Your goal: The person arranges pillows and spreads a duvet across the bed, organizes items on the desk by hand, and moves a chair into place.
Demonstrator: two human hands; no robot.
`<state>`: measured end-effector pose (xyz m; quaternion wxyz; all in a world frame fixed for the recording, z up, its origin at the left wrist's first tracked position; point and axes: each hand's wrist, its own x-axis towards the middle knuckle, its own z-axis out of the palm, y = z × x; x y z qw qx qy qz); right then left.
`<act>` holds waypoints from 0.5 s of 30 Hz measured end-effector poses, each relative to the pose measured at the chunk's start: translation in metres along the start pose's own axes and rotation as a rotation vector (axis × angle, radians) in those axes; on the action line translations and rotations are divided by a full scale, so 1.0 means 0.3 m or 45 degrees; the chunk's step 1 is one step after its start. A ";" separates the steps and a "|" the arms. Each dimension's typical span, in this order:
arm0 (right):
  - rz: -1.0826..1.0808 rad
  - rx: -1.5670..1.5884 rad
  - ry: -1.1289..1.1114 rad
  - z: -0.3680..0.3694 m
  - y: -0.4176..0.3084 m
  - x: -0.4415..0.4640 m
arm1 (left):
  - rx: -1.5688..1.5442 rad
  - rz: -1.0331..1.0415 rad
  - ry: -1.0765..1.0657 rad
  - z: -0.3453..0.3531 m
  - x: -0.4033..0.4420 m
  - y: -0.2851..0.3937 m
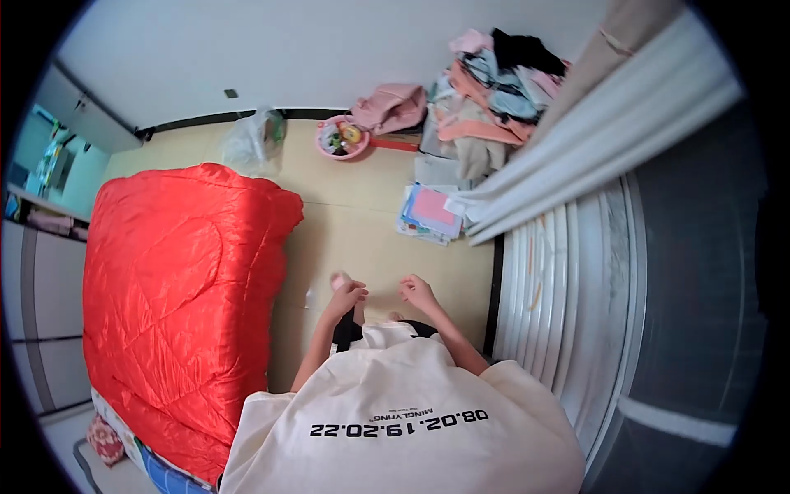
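My left hand (346, 297) is raised in front of my body, its fingers loosely bent toward the right and nothing visible in them. Opposite it, my right hand (418, 291) hovers with fingers slightly curled and apart, also holding nothing I can see. A gap separates the two hands, with the tiled floor (362, 239) beneath. To the left of my left hand lies a shiny red quilt (177, 272) spread over a bed. My white T-shirt (403, 387) with dark lettering fills the bottom of the view.
By the far wall are a clear plastic bag (245, 142), a pink basin (319, 145) with small items, a pink cloth bag (391, 109) and a large clothes pile (502, 99). Papers and folders (432, 207) lie on the floor near the white curtain (592, 136) at right.
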<state>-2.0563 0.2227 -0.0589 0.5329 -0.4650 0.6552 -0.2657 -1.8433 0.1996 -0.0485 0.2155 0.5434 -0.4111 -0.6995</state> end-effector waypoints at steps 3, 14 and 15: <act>0.018 -0.016 -0.128 0.046 -0.085 0.186 | -0.025 -0.070 0.114 -0.128 0.083 0.068; -0.595 -0.439 -0.218 0.338 -0.584 0.967 | 0.124 0.051 0.421 -0.728 0.615 0.356; -0.592 -0.445 -0.246 0.358 -0.614 1.008 | 0.239 0.112 0.510 -0.782 0.641 0.398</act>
